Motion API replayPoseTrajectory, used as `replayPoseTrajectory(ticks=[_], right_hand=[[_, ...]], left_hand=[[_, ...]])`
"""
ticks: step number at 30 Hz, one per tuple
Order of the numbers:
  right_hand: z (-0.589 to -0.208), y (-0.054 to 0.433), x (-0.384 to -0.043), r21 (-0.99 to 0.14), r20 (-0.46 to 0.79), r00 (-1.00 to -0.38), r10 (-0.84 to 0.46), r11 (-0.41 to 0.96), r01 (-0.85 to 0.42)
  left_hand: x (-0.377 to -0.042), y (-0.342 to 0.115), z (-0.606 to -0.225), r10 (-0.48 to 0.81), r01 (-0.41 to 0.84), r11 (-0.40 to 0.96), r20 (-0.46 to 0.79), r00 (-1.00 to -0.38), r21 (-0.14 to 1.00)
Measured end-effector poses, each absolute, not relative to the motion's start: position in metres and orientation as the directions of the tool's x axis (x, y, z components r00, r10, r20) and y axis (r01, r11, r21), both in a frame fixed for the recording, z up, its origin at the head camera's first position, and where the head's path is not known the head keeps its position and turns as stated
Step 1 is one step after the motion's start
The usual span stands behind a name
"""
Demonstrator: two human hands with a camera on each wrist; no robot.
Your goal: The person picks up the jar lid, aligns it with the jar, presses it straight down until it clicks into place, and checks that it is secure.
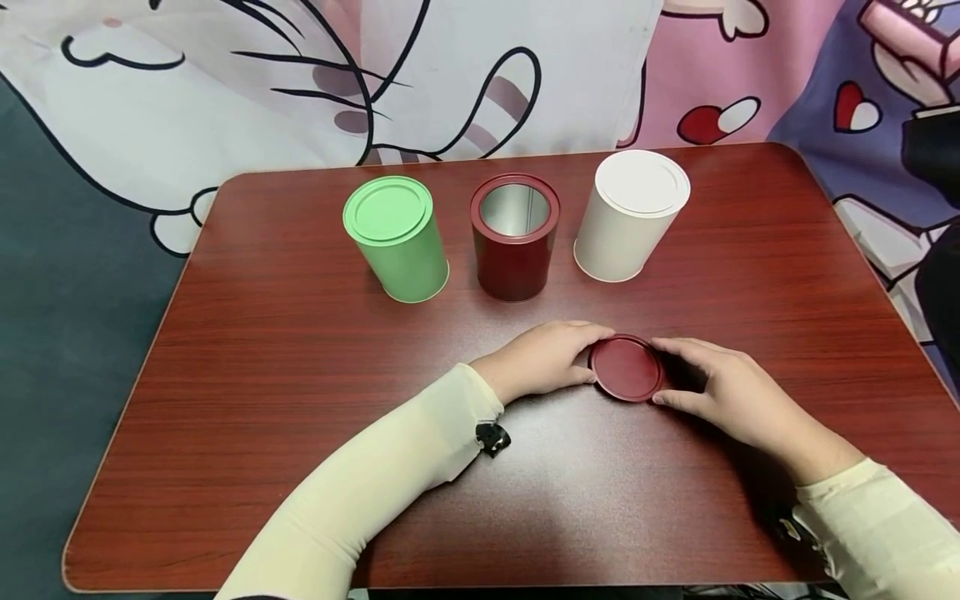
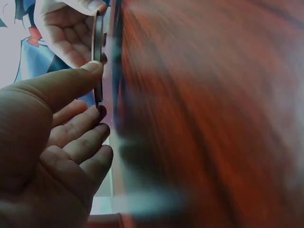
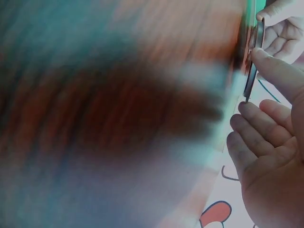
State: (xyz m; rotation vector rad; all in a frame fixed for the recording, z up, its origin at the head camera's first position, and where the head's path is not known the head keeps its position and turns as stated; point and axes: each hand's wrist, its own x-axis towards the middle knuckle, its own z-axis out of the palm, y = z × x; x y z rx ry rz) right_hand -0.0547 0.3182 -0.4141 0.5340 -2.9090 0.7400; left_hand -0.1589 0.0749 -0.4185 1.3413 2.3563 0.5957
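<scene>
A round dark red lid (image 1: 627, 367) is held level between both hands, its flat top facing up. My left hand (image 1: 543, 358) pinches its left edge with thumb and fingertips. On the opposite edge, the thumb and fingertips of my right hand (image 1: 738, 396) do the same. Seen edge-on in the left wrist view, the lid (image 2: 98, 42) is a thin disc above the tabletop. The right wrist view shows the lid (image 3: 254, 66) at the fingertips of both hands. Beyond the hands stands a dark red can (image 1: 513, 271), uncovered, its silvery inside showing.
A green can (image 1: 408, 262) with its lid on stands left of the red one, and a white lidded can (image 1: 622, 237) stands to its right. All are near the far edge of the brown wooden table (image 1: 262, 375). A printed cartoon cloth (image 1: 450, 50) hangs behind.
</scene>
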Motion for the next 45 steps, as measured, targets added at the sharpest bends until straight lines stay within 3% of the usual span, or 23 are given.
replayPoseTrajectory(ticks=[15,45], right_hand=[[-0.401,0.309,-0.055,-0.48,0.169,-0.936,-0.308,0.804,-0.351],[-0.386,0.274,-0.073,-0.486,0.255,-0.897,-0.361,0.754,-0.442]], left_hand=[[-0.154,0.057,-0.405,0.878,0.739,0.418,-0.025,-0.478,0.527],[-0.153,0.009,-0.386,0.83,0.711,0.471,0.011,-0.557,0.522]])
